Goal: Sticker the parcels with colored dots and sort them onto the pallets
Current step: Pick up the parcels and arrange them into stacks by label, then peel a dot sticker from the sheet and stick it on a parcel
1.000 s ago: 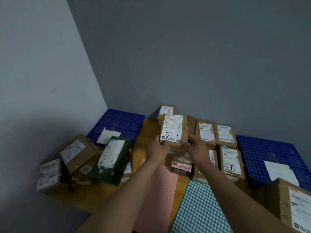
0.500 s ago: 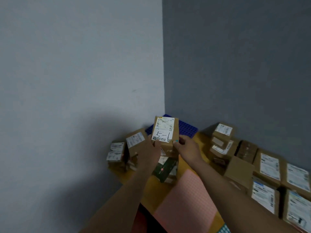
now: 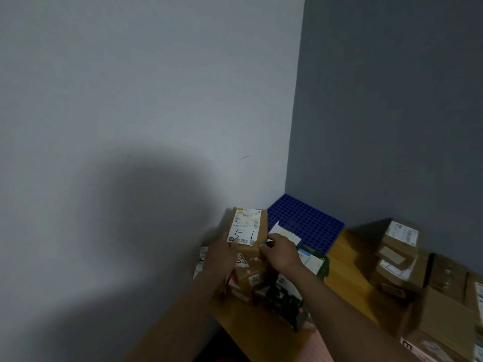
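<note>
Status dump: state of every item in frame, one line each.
Labelled parcel, held up in both hands, label toward camera, teal dot at its lower right corner.
Left hand, grip on parcel's lower left.
Right hand, grip on parcel's lower right.
Blue pallet, flat in the corner, white sheet lying on it.
Green box, lying on table beside pallet.
Brown boxes, stacked along right wall.
</note>
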